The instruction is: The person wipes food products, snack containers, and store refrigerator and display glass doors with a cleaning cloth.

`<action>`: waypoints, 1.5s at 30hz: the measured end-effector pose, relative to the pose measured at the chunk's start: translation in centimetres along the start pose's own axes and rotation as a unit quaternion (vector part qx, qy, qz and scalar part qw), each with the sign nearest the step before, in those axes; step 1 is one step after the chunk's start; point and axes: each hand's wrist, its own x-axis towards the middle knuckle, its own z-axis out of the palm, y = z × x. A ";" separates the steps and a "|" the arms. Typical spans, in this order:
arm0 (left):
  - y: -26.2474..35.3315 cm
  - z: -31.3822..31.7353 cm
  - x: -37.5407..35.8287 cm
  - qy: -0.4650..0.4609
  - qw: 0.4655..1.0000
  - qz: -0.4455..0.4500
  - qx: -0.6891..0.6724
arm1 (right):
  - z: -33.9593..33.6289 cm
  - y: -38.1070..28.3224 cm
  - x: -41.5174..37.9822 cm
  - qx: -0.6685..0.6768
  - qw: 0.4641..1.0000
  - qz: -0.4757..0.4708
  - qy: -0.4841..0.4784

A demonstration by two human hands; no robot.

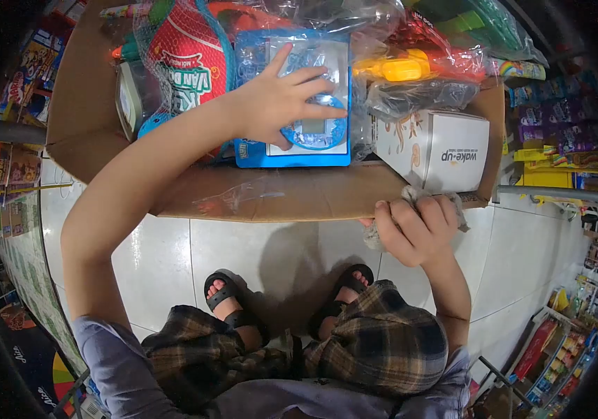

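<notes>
1 cardboard box [257, 192]: left hand [278, 105] splayed, ungripped, on 1 blue toy pack [315, 133] inside; right hand [418, 227] clenched round 1 grey rag [374, 239] at its near rim.

One carton [299, 187], one blue pack [292, 160], one cloth [373, 239], two sandals [242, 318]

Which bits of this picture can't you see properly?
In the head view:
Part of the blue toy pack: under the left hand.
Part of the grey cloth: hidden by the right hand.
The cardboard box's floor: beneath its contents.
Writing on the right-side purple packets: too small.
</notes>
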 end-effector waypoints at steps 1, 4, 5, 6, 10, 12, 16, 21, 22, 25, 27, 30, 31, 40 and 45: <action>0.1 -0.2 0.1 -0.001 1.000 0.001 -0.001 | 0.0 0.0 0.0 0.000 1.000 -0.001 0.004; 0.4 -0.4 0.3 -0.034 0.999 -0.005 0.032 | 0.0 0.0 0.0 0.002 1.000 0.004 0.002; 0.4 -0.2 0.2 -0.036 0.999 0.001 0.019 | 0.0 0.0 -0.1 0.003 1.000 0.006 0.002; 0.4 -0.1 0.2 -0.039 0.999 0.006 0.007 | 0.1 0.0 -0.2 0.002 1.000 0.004 0.005; -0.3 0.0 -0.1 -0.018 0.999 0.028 -0.025 | 0.1 -0.1 -0.2 0.010 1.000 0.007 0.011; 0.0 -0.2 0.1 -0.026 0.999 0.038 0.028 | 0.0 -0.2 -0.3 0.013 1.000 0.017 0.011; 1.6 -0.9 1.1 -0.067 0.986 0.032 0.150 | 0.5 -0.2 -0.2 0.012 0.998 0.043 0.035; 2.1 -0.8 1.6 -0.022 0.986 0.001 0.166 | 1.0 0.0 -0.5 0.012 0.995 0.043 0.084; 2.3 -0.9 1.8 -0.028 0.985 0.007 0.169 | 1.0 -0.1 -0.6 0.011 0.995 0.044 0.094; 3.0 -0.8 2.4 -0.060 0.982 0.016 0.176 | 0.7 -0.4 -1.1 0.028 0.996 0.050 0.068; 2.9 -0.1 2.3 -0.035 0.988 0.010 0.150 | 0.8 -0.4 -1.4 0.032 0.997 0.040 0.064; 3.2 0.1 2.3 -0.029 0.983 0.024 0.177 | 0.6 -0.5 -1.4 0.044 0.997 0.040 0.053; 3.3 0.2 2.4 -0.031 0.980 0.035 0.191 | 0.6 -0.5 -1.4 0.046 0.997 0.042 0.055; 4.1 0.7 2.3 -0.023 0.983 0.008 0.180 | 0.5 -0.6 -1.8 0.051 0.996 0.041 0.063; 2.6 -1.4 1.4 -0.012 0.995 0.012 0.096 | 0.7 -0.3 -1.5 0.051 0.994 0.041 0.083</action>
